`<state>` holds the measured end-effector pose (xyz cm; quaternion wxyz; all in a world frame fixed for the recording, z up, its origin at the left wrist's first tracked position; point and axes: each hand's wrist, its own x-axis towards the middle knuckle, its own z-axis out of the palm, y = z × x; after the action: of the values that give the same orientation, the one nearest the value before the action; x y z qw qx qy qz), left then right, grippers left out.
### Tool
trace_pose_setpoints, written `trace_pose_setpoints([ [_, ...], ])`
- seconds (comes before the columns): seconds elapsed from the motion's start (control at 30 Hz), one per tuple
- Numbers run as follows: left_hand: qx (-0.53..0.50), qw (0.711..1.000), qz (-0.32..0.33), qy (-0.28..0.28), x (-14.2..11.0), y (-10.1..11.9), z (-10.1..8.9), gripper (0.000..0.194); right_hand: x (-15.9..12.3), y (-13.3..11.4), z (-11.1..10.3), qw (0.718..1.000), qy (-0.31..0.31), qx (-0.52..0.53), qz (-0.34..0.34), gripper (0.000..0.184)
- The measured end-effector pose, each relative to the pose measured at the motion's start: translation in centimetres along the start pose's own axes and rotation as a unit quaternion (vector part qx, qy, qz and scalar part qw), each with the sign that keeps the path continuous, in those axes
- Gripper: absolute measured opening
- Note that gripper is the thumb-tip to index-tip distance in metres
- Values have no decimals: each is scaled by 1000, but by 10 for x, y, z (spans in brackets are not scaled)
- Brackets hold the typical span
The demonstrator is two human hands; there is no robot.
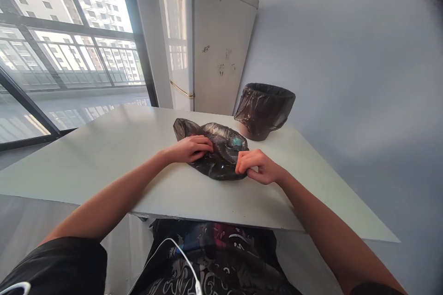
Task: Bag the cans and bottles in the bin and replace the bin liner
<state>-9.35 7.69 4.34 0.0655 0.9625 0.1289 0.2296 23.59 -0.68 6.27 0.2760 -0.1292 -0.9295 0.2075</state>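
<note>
A black, see-through plastic garbage bag lies crumpled on the white table, with a greenish thing and some pale things showing dimly through its film. My left hand is at the bag's left side, fingers bent together over a fold of the plastic. At the right edge of the bag, my right hand is closed, pinching the film between thumb and fingers. What exactly lies inside the bag cannot be made out.
Behind the bag, toward the right, a trash bin lined with another black bag stands on the table. A white refrigerator is beyond the far edge. Large windows are on the left; a grey wall runs along the right. A white cable hangs before my shirt.
</note>
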Motion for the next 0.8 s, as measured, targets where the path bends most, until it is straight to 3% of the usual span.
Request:
trace_pose_setpoints([
  [0.13, 91, 995, -28, 29, -4, -1, -3, 35, -2, 6, 2, 993, -43, -95, 55, 25],
  [0.2, 140, 988, -42, 39, -6, -1, -7, 33, -6, 13, 3, 974, -9, -204, 102, 25],
  [0.33, 169, 984, -24, 48, -7, -1, -11, 30, -13, 27, 1, 905, 62, -381, 182, 27],
  [0.47, 200, 980, 7, 9, -7, 4, -11, 32, -17, 33, -4, 865, 125, -439, 210, 30],
  [0.53, 234, 972, -5, 3, -8, 7, -12, 45, -16, 32, -6, 856, 133, -449, 218, 32],
  [0.63, 263, 964, -44, 22, -9, 7, -13, 56, -14, 29, -5, 851, 100, -460, 233, 42],
  [0.8, 258, 963, -53, 66, -8, 1, -5, 45, -13, 29, -4, 859, -8, -447, 248, 91],
])
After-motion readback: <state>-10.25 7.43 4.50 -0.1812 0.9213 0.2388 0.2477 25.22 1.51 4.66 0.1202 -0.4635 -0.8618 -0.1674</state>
